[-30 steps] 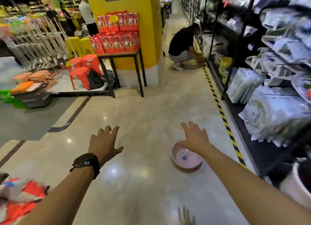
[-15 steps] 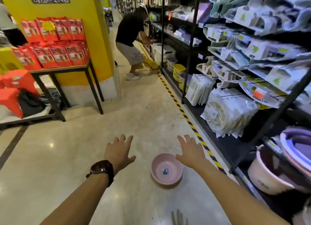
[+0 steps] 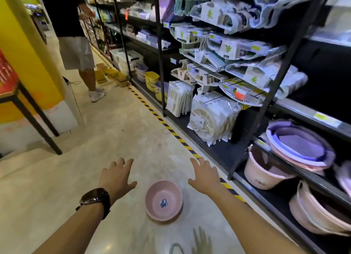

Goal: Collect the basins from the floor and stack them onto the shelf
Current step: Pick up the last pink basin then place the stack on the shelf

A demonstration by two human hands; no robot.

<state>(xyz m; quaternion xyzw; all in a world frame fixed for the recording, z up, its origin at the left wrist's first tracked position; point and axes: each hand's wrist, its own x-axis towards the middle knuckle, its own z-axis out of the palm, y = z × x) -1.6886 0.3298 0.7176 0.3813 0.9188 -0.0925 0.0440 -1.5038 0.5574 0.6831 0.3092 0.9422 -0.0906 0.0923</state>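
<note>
1. On the pale shop floor, one pink basin (image 3: 163,201) sits upright with a blue sticker inside, between the two outstretched hands and a little nearer the viewer than both
2. The left hand (image 3: 116,176), with a dark wristwatch (image 3: 96,198) on its wrist, hovers left of the basin, fingers spread and straight, grasping nothing and clear of the rim
3. The right hand (image 3: 206,175) hovers right of the basin, fingers likewise spread and loose, holding nothing, not touching it
4. Counted: one basin on the floor, two hands, one watch
5. The black shelf (image 3: 218,152) stands on the right behind a strip of yellow-and-black tape (image 3: 171,129); its low tiers hold three groups of basins: a nested purple-and-pink stack (image 3: 300,145), a single pale pink tub (image 3: 264,170) below it, and a tilted pale pink stack (image 3: 321,215) lowest; the number within each stack cannot be told
6. One other person (image 3: 76,50) in a black top and grey shorts stands farther up the aisle
</note>
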